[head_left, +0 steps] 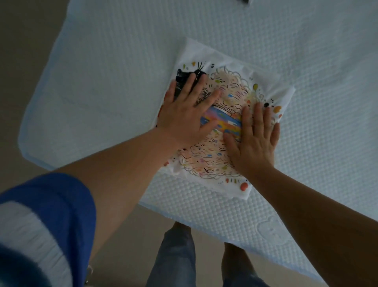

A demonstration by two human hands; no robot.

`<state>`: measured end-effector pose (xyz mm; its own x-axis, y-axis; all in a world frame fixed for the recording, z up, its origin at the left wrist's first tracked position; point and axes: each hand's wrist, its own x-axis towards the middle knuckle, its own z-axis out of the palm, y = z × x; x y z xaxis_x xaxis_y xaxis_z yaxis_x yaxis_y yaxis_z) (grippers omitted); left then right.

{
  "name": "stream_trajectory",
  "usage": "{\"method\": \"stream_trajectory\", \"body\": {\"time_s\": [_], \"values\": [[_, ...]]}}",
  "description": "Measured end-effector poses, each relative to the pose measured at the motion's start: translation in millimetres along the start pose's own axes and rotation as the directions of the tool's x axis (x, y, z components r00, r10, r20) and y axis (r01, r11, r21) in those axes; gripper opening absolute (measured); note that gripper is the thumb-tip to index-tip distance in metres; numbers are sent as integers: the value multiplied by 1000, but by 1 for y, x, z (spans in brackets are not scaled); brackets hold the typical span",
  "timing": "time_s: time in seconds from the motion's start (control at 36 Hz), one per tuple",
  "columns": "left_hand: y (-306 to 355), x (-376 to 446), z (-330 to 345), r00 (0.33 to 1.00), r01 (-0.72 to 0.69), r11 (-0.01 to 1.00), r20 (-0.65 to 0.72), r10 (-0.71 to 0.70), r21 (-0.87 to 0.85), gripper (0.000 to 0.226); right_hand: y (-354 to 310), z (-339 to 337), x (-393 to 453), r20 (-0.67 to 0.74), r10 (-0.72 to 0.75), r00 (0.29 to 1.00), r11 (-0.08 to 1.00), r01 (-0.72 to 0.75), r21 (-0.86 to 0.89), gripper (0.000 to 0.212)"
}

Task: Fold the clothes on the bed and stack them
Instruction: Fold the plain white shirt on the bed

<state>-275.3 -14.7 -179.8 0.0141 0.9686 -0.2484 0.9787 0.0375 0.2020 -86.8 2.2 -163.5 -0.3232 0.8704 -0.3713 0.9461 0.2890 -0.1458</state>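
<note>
A folded white garment (227,86) with a colourful print lies flat near the front corner of the bed (122,61), which has a white quilted cover. My left hand (184,114) presses flat on the garment's left part, fingers straight and spread. On the garment's right part my right hand (253,139) lies flat too, fingers straight and together. Neither hand grips the cloth.
A dark item (245,1) shows only as a sliver at the bed's far top edge. The bed corner juts toward me; beige floor (24,61) lies to the left and in front. My legs and feet (178,256) stand close to the bed's front edge.
</note>
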Motion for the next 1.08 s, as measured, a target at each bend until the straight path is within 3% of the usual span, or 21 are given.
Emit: {"method": "stream_trajectory", "body": {"time_s": [0.17, 0.28, 0.36, 0.42, 0.56, 0.61, 0.67, 0.78, 0.83, 0.86, 0.92, 1.0, 1.03, 1.08], "values": [[3, 0, 3, 990, 122, 991, -65, -125, -54, 83, 5, -4, 0, 32, -41, 999, 996, 38, 75, 82], [0, -1, -2, 993, 105, 988, -41, -110, -110, 83, 10, -9, -24, -73, -178, 981, 978, 185, 100, 85], [-6, -5, -5, 997, 69, 991, -33, -73, -111, 79, 18, 9, -68, 19, -307, 952, 949, 305, 79, 76], [-6, -13, -6, 995, 77, 995, -53, -80, -57, 77, 26, 22, -89, 111, -306, 945, 952, 303, 47, 70], [18, -64, 4, 976, 111, 994, -189, -110, -3, 62, 30, 27, -94, 103, -290, 952, 956, 283, 71, 71], [25, -91, 9, 977, 208, 978, -48, -206, 35, 69, 32, 25, -95, 138, -307, 942, 952, 304, 43, 76], [25, -112, 13, 926, 362, 931, 95, -365, 48, 78, 33, 20, -95, 182, -326, 928, 943, 332, -4, 84], [27, -120, 3, 840, 543, 823, 115, -531, -168, 88, 28, 6, -95, 209, -327, 922, 934, 348, -75, 95], [31, -121, -6, 732, 646, 656, 72, -678, -389, 90, 22, -2, -97, 205, -328, 922, 936, 347, -63, 93], [32, -122, -10, 649, 682, 529, 84, -756, -504, 86, 18, -5, -97, 207, -337, 919, 934, 354, -52, 91], [37, -125, -18, 484, 698, 189, 260, -836, -691, 68, 10, -8, -98, 221, -356, 908, 926, 375, -51, 89], [39, -126, -27, 307, 541, -378, 594, -743, -751, 31, -3, -4, -96, 240, -382, 893, 914, 403, -43, 88], [38, -126, -30, 279, 463, -516, 672, -686, -720, 26, -7, -3, -95, 235, -391, 890, 912, 409, -29, 89], [36, -126, -33, 277, 354, -662, 750, -600, -661, 25, -15, -1, -92, 222, -405, 887, 909, 416, -4, 90]]}}
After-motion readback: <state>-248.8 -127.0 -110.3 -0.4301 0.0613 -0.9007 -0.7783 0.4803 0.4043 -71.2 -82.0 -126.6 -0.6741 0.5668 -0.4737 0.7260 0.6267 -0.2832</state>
